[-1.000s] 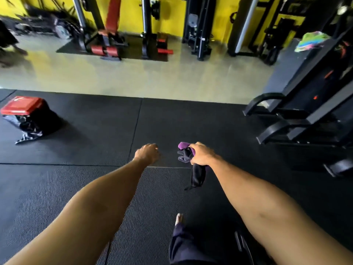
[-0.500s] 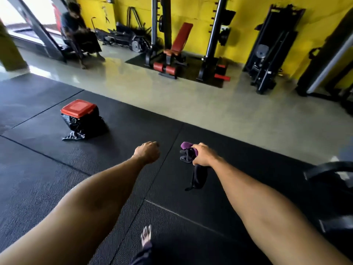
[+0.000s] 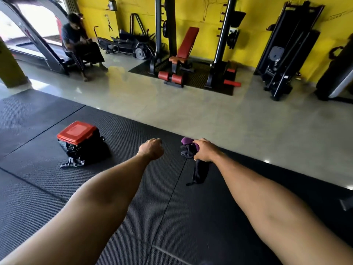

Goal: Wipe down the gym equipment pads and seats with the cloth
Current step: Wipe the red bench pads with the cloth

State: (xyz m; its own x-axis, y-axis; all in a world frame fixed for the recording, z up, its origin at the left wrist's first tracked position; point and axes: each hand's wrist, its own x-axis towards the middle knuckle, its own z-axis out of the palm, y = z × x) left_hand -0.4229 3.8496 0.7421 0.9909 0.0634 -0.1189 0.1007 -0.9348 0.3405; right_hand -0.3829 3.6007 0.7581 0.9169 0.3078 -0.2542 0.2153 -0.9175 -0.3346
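- Far behind the red-lidded bin and to its left, a person sat on equipment by the bright doorway, well apart from you and taking no part in the wiping.
- The bin itself stood on the black mat with a black bag spilling out beneath it. I judge it was parked there for rubbish while you cleaned.
- Just right of the bin, your left hand was curled into a fist with nothing in it, held out ahead of you.
- Further right of the bin, your right hand gripped the cloth. Dark fabric with a purple patch bunched out beside your fist, and a tail hung below it. Bunched that way, it looked carried rather than spread for wiping.
- Beyond the bin and to its right, across the pale floor at the yellow wall, the red bench stood inclined between two black uprights, with red roller pads at its foot. No pad lay near the cloth, so I judge you were between stations, with this bench a likely next stop.
- Furthest right of the bin, a black machine with a grey pad leaned at the same wall.
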